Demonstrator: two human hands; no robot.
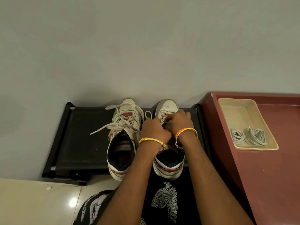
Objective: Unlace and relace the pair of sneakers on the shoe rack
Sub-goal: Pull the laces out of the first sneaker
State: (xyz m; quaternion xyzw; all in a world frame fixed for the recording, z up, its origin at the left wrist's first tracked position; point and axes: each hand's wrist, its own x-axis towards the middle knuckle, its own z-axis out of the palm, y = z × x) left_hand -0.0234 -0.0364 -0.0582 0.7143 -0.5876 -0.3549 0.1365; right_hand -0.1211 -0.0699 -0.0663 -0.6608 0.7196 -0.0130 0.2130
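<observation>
On the black fabric shoe rack (84, 127), toward its right edge, the soft, limp grey lace (148, 114) of the right white leather sneaker (168, 106) is pinched by the left hand (155, 129) and right hand (181, 120), best gripped near its stiff tip.

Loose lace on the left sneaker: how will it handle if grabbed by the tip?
Probably floppy: the lace trails limp across the shoe rack. Likely light, flat woven, so easy to pinch. It is still threaded through the left sneaker, so a hard tug may drag or tip that shoe.
</observation>
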